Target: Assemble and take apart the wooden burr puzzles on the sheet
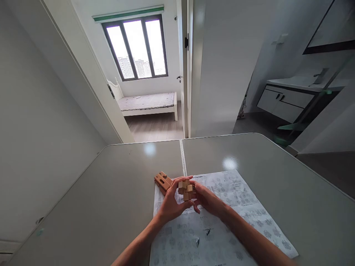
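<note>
Between my two hands is a small wooden burr puzzle point(187, 190), made of light interlocking blocks that stick out on several sides. My left hand point(172, 205) curls around it from the left, with the thumb beneath and the fingers over the far side. From the right, my right hand point(208, 198) grips it with fingertips, part of them hidden behind the puzzle. Just beyond my left hand lies a brown wooden piece point(163, 181) with slots and holes, partly covered by the fingers. Under both hands spreads a printed paper sheet point(235, 214) with rows of small puzzle drawings.
The grey table point(116, 199) has a pale seam point(182, 157) running away from me and rounded far corners. Past it, a doorway shows a bed point(149, 101) under a window point(137, 48). A washbasin cabinet point(288, 99) stands at the right.
</note>
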`<state>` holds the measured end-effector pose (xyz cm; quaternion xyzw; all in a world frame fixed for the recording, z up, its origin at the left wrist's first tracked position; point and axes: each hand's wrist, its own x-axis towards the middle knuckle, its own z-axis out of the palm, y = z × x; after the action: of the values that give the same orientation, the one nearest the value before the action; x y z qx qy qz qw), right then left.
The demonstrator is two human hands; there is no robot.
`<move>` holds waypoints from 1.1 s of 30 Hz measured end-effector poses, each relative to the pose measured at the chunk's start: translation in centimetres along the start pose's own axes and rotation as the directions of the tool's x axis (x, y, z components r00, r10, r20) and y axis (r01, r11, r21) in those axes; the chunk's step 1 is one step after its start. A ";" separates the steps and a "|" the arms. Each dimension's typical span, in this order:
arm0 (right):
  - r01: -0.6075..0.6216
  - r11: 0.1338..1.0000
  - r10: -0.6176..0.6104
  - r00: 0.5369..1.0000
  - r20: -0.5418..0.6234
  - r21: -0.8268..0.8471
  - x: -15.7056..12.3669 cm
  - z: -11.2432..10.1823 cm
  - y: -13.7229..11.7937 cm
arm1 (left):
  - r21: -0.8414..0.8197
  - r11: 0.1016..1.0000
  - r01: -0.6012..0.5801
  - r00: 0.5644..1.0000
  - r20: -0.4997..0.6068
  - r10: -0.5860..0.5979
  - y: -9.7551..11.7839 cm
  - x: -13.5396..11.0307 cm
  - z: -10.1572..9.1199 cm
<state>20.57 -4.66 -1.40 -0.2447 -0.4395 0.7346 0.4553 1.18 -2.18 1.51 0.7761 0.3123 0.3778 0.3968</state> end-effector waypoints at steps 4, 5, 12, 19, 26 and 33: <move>-0.037 0.999 0.037 0.995 0.094 0.000 -0.3 0.1 0.0 | -0.008 1.000 -0.027 0.999 0.020 0.027 0.3 -0.1 0.1; -0.029 1.000 0.028 0.995 0.093 0.009 -0.3 0.2 -0.1 | 0.001 1.000 -0.029 0.999 0.021 0.029 0.3 -0.1 0.1; 0.020 1.000 -0.020 0.998 0.061 0.005 -0.4 0.2 -0.3 | 0.073 0.997 -0.026 1.000 0.020 0.024 1.0 0.1 0.0; -0.001 1.000 -0.001 0.995 0.102 0.022 -0.5 0.1 -0.8 | 0.072 0.995 -0.070 0.997 0.031 0.068 1.1 0.2 -0.3; 0.006 0.996 0.001 0.996 0.086 -0.084 -0.7 -0.4 -0.5 | 0.119 0.978 -0.171 0.984 0.068 0.164 0.0 0.0 -0.4; 0.023 0.992 -0.014 0.997 0.074 -0.122 -0.8 -0.2 -0.3 | 0.153 0.968 -0.200 0.978 0.082 0.189 -0.1 -0.2 -0.3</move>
<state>21.17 -5.20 -1.30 -0.2411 -0.5023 0.7105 0.4299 0.80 -2.15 1.48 0.8445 0.2504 0.3624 0.3045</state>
